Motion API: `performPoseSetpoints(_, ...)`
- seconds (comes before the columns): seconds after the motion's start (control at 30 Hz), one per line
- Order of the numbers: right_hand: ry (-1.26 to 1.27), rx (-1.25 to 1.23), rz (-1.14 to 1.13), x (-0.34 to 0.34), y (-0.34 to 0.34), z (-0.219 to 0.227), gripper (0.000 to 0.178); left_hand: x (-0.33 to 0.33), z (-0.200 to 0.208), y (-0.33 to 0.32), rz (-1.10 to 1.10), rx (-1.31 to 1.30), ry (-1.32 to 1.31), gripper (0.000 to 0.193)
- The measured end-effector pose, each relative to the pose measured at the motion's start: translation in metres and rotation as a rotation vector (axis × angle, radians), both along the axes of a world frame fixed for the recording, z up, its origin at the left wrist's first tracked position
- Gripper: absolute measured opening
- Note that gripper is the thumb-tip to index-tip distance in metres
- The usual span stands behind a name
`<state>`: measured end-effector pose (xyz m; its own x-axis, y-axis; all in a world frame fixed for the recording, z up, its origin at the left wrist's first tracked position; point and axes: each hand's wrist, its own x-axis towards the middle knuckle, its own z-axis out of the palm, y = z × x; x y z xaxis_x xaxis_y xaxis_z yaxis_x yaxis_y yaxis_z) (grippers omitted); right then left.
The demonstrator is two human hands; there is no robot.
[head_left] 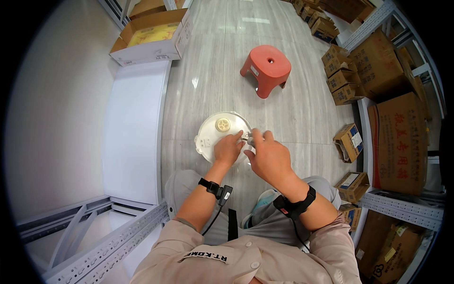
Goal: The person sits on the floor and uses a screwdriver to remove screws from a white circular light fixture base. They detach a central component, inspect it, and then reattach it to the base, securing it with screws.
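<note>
A round white lid-like disc (208, 130) with small tabs on its rim lies on the floor in front of me. A cream round cap with a spoked pattern (222, 125) sits on its far part. My left hand (228, 149) rests over the disc, thumb and index finger at a small pale fitting (245, 136) by the right rim. Close against that fitting, my right hand (270, 154) has its fingers curled round a small grey metallic piece (251, 138), mostly hidden by the fingers. Its exact kind does not show.
A red plastic stool (269, 66) stands on the floor beyond the disc. At left runs a low white shelf (135, 118), with an open carton (151, 42) at its far end. Cardboard boxes (399, 142) and metal racking (402, 208) line the right side.
</note>
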<state>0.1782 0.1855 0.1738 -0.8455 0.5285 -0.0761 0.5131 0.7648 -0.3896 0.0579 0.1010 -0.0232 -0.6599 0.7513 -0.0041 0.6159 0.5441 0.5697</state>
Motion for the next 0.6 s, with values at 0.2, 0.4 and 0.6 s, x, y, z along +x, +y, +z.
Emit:
performPoseSetpoints(0.2,0.012,0.068,0.118,0.012,0.011,-0.028,0.031,0.001,-0.001,0.000,0.007,0.049,0.002,0.042)
performPoseSetpoints(0.4,0.245,0.176,0.308,0.014,0.021,-0.030,0.036,0.003,0.004,0.002,0.009,0.016,0.008,0.043)
performPoseSetpoints(0.6,-0.234,-0.072,-0.071,0.001,0.005,0.014,0.036,0.001,-0.003,-0.003,0.007,0.045,0.027,0.043)
